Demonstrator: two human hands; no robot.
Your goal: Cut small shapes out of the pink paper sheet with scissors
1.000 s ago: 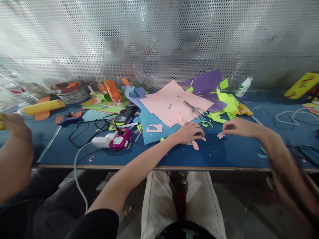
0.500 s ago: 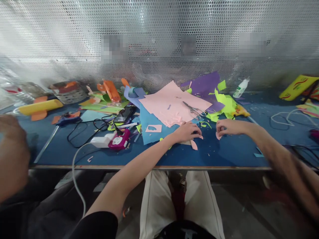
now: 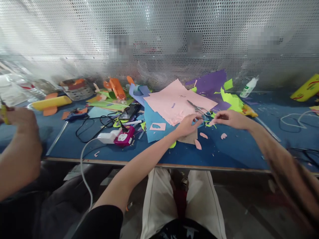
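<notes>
My left hand (image 3: 189, 125) is over the near right edge of a pink sheet (image 3: 171, 94), its thumb and fingers apart with nothing visible between them. Close by on the right, my right hand (image 3: 228, 119) has thumb and fingers pinched together; a tiny pinkish bit seems to be at the tips, too small to make out. Scissors (image 3: 199, 109) lie on the sheet just beyond my hands. On the blue tabletop in front are a pink oval cutout (image 3: 203, 135), a notched pink cutout (image 3: 223, 136) and a pink petal-shaped piece (image 3: 198, 144).
A pink rectangle with a cut-out hole (image 3: 161, 126) lies on blue paper (image 3: 152, 136). Purple paper (image 3: 211, 81), lime scraps (image 3: 231, 99) and a glue bottle (image 3: 249, 87) are behind. At left are a magenta power adapter (image 3: 124, 136), cables and another person's hand (image 3: 21, 122) with yellow-handled scissors.
Both hands have let go of pink cutouts, which now lie on the table. My hands have drawn closer together and farther from the table's front edge. The view has shifted slightly left.
</notes>
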